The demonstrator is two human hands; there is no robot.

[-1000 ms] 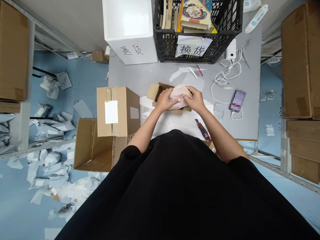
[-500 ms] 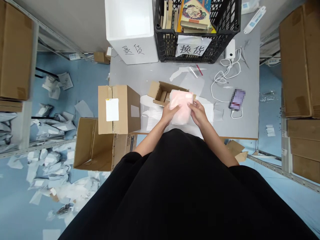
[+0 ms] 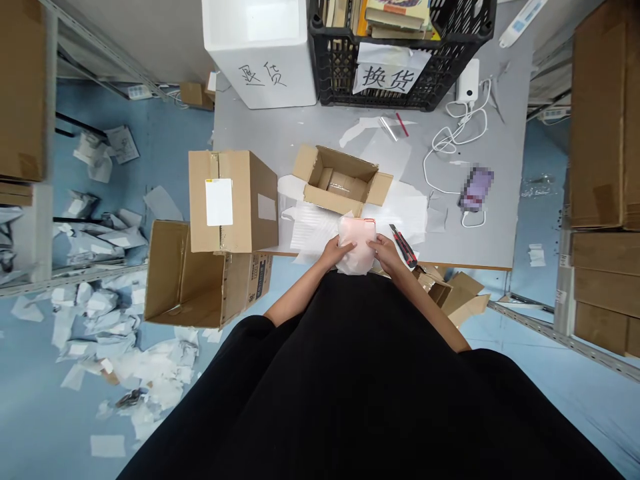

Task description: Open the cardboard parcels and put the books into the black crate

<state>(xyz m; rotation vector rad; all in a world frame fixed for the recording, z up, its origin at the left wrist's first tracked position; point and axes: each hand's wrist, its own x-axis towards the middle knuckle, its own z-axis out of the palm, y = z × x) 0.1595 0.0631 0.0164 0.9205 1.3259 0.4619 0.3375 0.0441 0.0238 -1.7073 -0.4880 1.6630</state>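
A black shirt (image 3: 350, 373) is seen nearest, its front reaching to the table's near edge. Just beyond it, at that edge, a pink packet (image 3: 357, 243) in thin pale wrap is held up by both hands. At its nine o'clock side it is gripped by the left hand (image 3: 336, 253), with the thumb pressed on its top face; at three o'clock it is pinched by the right hand (image 3: 386, 250) in the same way. How the other fingers are set cannot be told, as they are mostly hidden.

With the packet taken as the clock's centre, a red and black knife (image 3: 404, 247) is laid slantwise at three, just beside the right hand. Toward twelve, a small open box (image 3: 330, 201) is rested on white wrapping sheets (image 3: 313, 227), its end flaps folded outward. At four, open cardboard boxes (image 3: 465, 297) are seen below the table (image 3: 493, 243). Near two, a purple phone (image 3: 477, 189) is plugged into a white cable. Between nine and ten, a taped carton (image 3: 241, 203) with a white label is placed, and an open carton (image 3: 170, 270) is set lower, toward nine.

Farther off, a black crate (image 3: 340, 83) of books is stood just past twelve, and a white bin (image 3: 260, 70) at eleven.
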